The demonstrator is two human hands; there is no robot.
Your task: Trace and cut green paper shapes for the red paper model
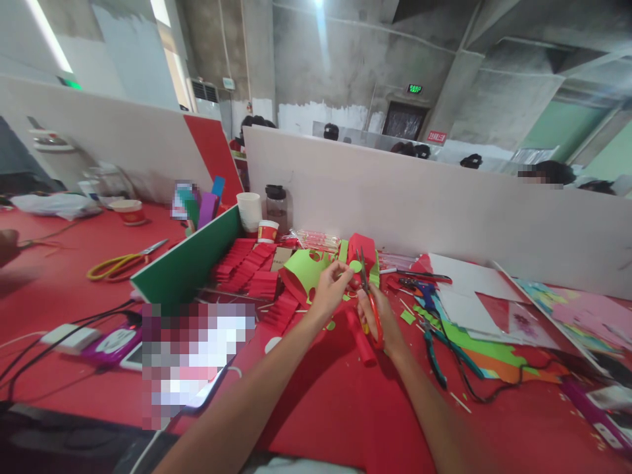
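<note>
Between the fingertips of my left hand (332,286) is a small light-green paper circle (355,266). My right hand (382,319) grips a pair of scissors (376,319) with red handles, blades pointing up and away beside the circle. Whether the blades touch the paper I cannot tell. A red paper roll (364,345) lies just below my hands. Behind my left hand are a light-green paper sheet (302,268) with round holes and a folded red paper piece (362,247).
Folded red paper strips (241,263) lie left, near paper cups (249,209) and a dark-lidded bottle (276,207). A green divider (192,257) separates yellow-handled scissors (121,264). Pliers (434,359), coloured paper (486,345) and a cable sit right. A lit phone (207,368) rests left front.
</note>
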